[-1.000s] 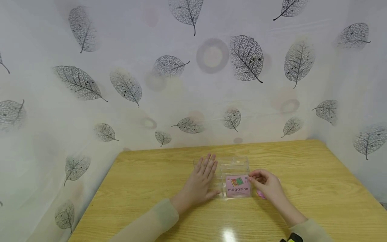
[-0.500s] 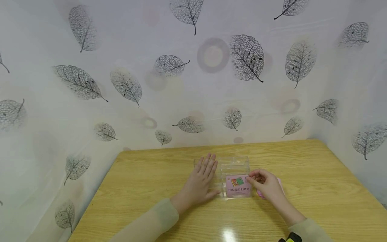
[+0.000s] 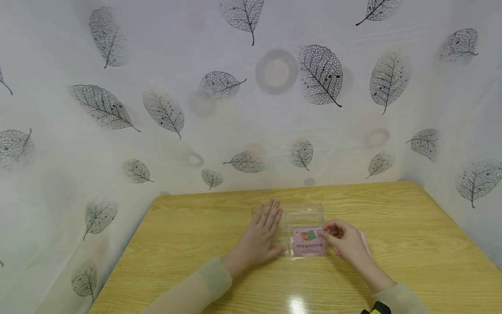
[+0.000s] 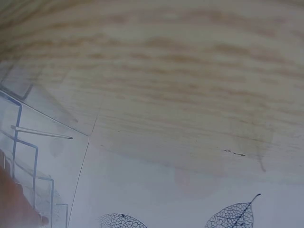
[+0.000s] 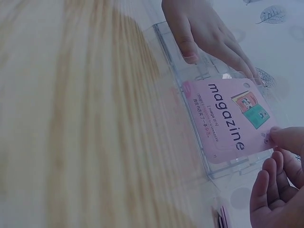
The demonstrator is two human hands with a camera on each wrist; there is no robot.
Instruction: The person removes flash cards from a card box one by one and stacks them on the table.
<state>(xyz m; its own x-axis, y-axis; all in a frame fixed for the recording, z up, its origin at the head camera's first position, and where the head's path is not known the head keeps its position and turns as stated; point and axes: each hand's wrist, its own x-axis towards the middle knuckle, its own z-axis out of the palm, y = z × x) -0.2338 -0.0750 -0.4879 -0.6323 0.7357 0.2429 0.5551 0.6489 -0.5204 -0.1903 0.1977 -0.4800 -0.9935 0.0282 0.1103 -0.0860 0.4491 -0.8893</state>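
A pink flash card printed "magazine" (image 3: 309, 247) leans in the front tier of a clear plastic stepped rack (image 3: 306, 209). My right hand (image 3: 347, 240) pinches the card's upper right corner between thumb and index finger; the right wrist view shows the other fingers loosely curled. On the rack's left part rests my left hand (image 3: 256, 239), fingers straight and thumb spread. Its fingertips (image 4: 16, 204) show at the lower left of the left wrist view, beside the stepped edges.
More pink cards (image 3: 364, 242) lie on the wooden table (image 3: 188, 244), partly hidden under my right hand. Behind the table hangs a pale leaf-patterned backdrop (image 3: 274, 122). A dark and yellow band (image 3: 379, 308) is at the right wrist.
My right thumb has slid slightly left over the card's corner, and more of the cards beneath that hand shows. The left hand and the rack look still.
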